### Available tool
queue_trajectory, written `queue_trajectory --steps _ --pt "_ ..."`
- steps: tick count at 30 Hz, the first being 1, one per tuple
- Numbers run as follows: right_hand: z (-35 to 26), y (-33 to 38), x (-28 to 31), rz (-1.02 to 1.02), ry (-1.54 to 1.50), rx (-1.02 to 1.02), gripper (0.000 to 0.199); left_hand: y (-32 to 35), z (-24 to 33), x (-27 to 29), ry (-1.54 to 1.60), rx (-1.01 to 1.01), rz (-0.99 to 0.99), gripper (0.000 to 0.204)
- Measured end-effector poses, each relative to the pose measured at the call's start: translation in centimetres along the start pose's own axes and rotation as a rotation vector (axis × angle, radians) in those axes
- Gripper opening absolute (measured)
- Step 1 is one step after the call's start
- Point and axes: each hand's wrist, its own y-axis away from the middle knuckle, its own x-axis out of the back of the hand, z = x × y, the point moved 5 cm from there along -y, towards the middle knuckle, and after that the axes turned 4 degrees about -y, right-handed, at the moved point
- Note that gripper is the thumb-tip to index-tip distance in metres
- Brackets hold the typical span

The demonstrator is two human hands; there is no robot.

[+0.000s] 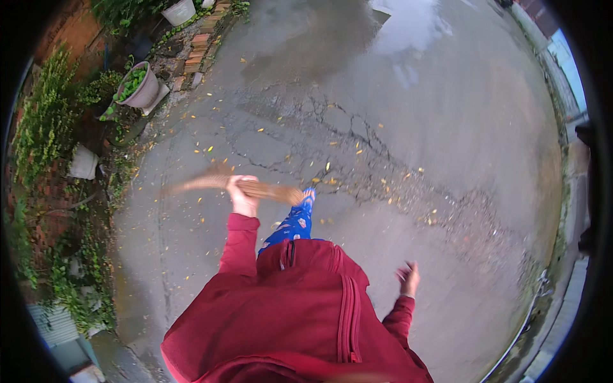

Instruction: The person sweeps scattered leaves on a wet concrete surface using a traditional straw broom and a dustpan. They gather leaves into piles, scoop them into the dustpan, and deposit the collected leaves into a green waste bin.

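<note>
My left hand (243,195) is closed round the middle of a brown straw hand broom (273,191). One end points right, towards my foot, and the other reaches out left and is smeared by motion. The broom is held above the wet concrete, level across my front. Out to the right side, my right hand (409,278) hangs free with its fingers apart and slightly bent, a little blurred. Nothing shows in it.
Grey concrete (472,147) with cracks and scattered yellow leaves stretches ahead. Along the left runs a planted bed with a flowerpot (142,86), a white pot (83,162) and a brick edging (197,54). A puddle (408,32) lies far ahead; a low wall borders the right.
</note>
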Motion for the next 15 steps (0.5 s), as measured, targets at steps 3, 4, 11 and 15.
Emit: queue_trajectory --steps 3,4,11,15 --pt "-12.2 0.2 -25.6 -0.599 0.077 -0.068 0.065 -5.9 -7.7 -7.1 0.031 0.278 0.073 0.013" --pt "-14.5 1.4 -32.2 -0.759 0.146 -0.124 0.068 -7.0 -9.7 -9.3 -0.104 0.322 0.051 0.011" --pt "-20.3 -0.9 -50.9 -0.688 0.172 -0.388 0.046 -15.1 -25.0 -22.3 -0.705 0.538 -0.208 0.013" --pt "-20.5 -11.1 -51.0 -0.434 0.213 -0.334 0.026 -20.5 -36.9 -25.2 -0.738 0.624 -0.391 0.017"
